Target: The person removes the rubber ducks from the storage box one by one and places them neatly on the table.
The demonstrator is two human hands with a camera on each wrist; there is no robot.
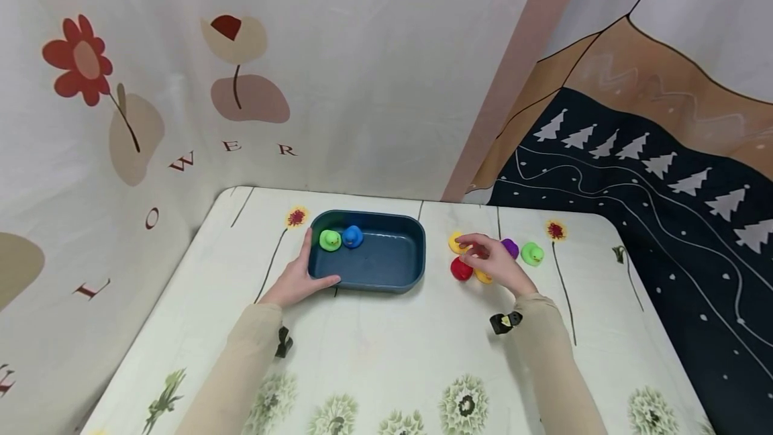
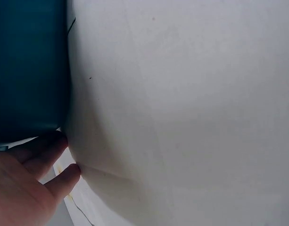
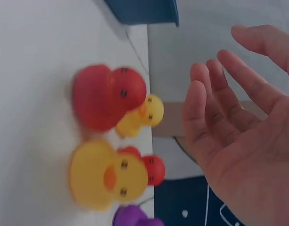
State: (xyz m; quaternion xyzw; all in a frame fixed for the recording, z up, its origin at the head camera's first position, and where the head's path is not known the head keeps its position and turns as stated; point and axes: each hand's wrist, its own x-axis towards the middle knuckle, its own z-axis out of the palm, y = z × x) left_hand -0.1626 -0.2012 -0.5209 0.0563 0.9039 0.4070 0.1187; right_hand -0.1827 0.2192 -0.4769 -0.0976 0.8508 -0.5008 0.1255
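A dark blue rectangular tub [image 1: 386,257] holds a green toy duck [image 1: 330,241] and a blue toy duck [image 1: 352,237] at its left end. My left hand [image 1: 294,280] rests against the tub's front left corner, its fingers along the left side and thumb at the front wall. Over a group of toy ducks hovers my right hand [image 1: 498,267], fingers loosely bent, nothing held. Under and around it are a red duck [image 1: 461,269], a yellow duck [image 3: 92,174], another yellow duck [image 1: 456,242] and a purple duck [image 1: 510,248]. A second red duck [image 3: 156,169] shows behind in the right wrist view.
A light green duck [image 1: 533,254] sits at the right of the group. The table wears a white floral cloth [image 1: 386,348]. Behind it hangs a printed curtain [image 1: 362,86], with a dark tree-patterned part [image 1: 634,186] at the right.
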